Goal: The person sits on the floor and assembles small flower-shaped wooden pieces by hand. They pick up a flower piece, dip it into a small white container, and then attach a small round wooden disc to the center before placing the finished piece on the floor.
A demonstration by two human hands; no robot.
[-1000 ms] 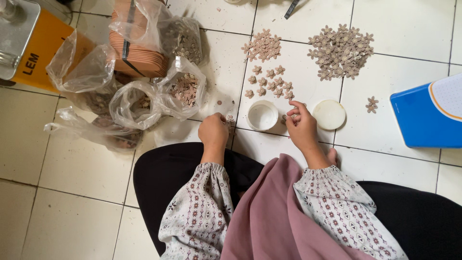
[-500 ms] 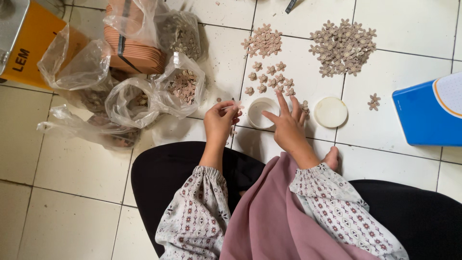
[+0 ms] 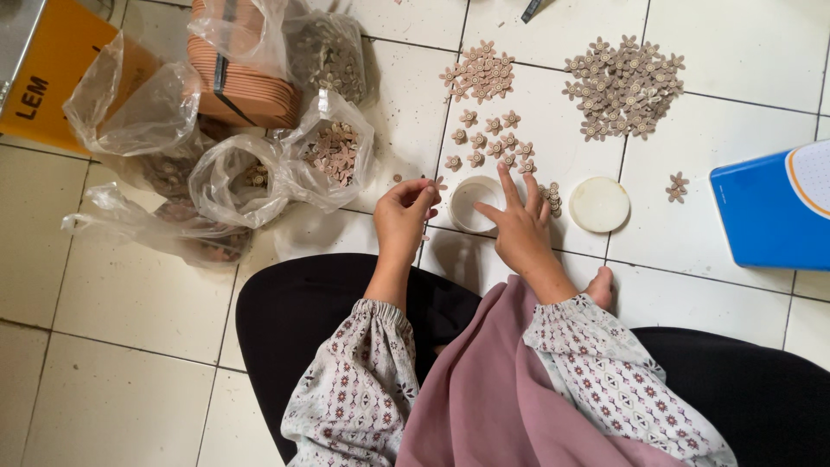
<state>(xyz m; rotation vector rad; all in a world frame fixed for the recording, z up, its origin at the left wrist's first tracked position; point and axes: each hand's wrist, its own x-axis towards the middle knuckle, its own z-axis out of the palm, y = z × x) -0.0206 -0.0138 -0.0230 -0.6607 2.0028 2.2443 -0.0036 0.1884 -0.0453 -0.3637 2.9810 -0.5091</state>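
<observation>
Blue box (image 3: pixel 769 207), orange carton (image 3: pixel 52 73), plastic bags (image 3: pixel 251 169).

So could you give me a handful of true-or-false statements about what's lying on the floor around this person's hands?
1. The small white pot stands between the two hands. True.
2. The round white lid sits on the pot. False: it lies on the tiles beside it, apart.
3. The left hand pinches a small flower-shaped piece at its fingertips. True.
4. The right hand grips the blue box. False: it is spread open by the pot, nowhere near the box.
5. The clear plastic bags lie to the person's right. False: they lie to the left.
</observation>
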